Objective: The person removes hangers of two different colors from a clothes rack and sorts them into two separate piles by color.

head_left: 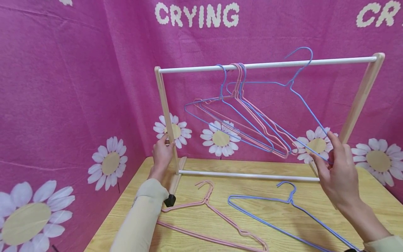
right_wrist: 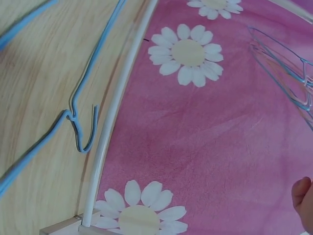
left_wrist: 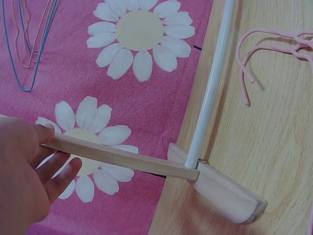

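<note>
left hand (head_left: 162,153) grasps the rack's left wooden post (head_left: 167,119) low down, fingers curled round it. right hand (head_left: 338,168) pinches the lower corner of a blue hanger (head_left: 294,91) - its hook sits just above the white rail (head_left: 267,65), right of the hung bunch. thin wire, likely light, springy, a bit slippery - best held at a corner. pink hanger (head_left: 217,217) and another blue one (head_left: 292,217) lie on the desk (head_left: 371,203).

Rack (head_left: 267,65) stands at the back of the surface (head_left: 201,224); hangers (head_left: 239,115) hang on its rail, two hangers (head_left: 252,217) lie before it.
</note>
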`<state>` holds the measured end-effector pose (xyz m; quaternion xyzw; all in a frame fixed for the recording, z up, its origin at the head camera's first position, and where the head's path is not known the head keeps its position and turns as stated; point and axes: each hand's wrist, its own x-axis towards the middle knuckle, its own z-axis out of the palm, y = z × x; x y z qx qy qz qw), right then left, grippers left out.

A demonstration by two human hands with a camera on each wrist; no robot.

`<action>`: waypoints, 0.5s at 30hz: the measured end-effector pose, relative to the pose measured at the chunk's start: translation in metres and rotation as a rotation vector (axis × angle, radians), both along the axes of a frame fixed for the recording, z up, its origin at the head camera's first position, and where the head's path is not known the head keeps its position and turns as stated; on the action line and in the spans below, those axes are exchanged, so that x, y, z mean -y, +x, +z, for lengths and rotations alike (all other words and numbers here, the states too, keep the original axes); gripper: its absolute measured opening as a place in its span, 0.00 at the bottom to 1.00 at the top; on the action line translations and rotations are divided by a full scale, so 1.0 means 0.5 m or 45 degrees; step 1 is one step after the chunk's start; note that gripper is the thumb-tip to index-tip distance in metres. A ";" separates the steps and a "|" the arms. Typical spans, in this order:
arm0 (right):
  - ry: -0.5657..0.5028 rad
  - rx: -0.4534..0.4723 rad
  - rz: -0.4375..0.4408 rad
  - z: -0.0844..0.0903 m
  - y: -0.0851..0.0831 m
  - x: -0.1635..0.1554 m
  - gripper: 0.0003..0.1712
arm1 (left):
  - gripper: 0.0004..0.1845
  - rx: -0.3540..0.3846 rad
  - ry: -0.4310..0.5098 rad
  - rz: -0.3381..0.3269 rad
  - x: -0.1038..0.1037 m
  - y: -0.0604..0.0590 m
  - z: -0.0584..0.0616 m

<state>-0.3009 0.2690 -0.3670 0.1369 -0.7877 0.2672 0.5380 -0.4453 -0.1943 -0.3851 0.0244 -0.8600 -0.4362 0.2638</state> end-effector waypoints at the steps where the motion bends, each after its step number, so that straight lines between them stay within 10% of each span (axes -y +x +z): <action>1: -0.010 0.009 0.005 -0.001 0.004 -0.002 0.35 | 0.22 0.003 0.002 0.000 0.000 -0.001 0.000; 15: -0.091 0.056 0.019 -0.025 0.056 -0.040 0.39 | 0.21 0.017 0.002 -0.004 -0.001 0.001 0.002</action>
